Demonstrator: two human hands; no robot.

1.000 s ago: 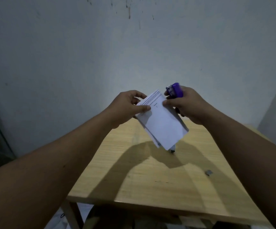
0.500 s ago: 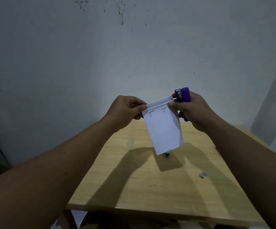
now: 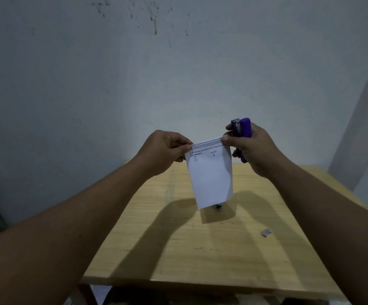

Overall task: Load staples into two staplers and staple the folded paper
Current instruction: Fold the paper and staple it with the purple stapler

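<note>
While both hands are working above the bench [image 3: 147, 249], item list as follows. Folded paper [image 3: 211, 179]: hanging vertical in mid-air, printed strip at top, top corners being pinched, prob. so the edge is staying taut & square for stapling. Left hand [image 3: 167, 148]: pinching the paper's top-left corner, thumb over forefinger. Right hand [image 3: 251, 148]: doing two jobs, thumb & forefinger pinching the top-right corner, remaining fingers clenching the purple stapler [image 3: 242, 130], which is pointing up, just beside the paper's edge, not yet biting it. Staple strip [image 3: 266, 232]: lying loose on bench, right side, well apart from hands. Hidden/unclear: small dark obj. [image 3: 218, 206] peeking out below the paper, poss. 2nd stapler, can't confirm. Stapler's lower half is covered by palm; whether it's loaded, can't tell. Print too small to read.
</note>
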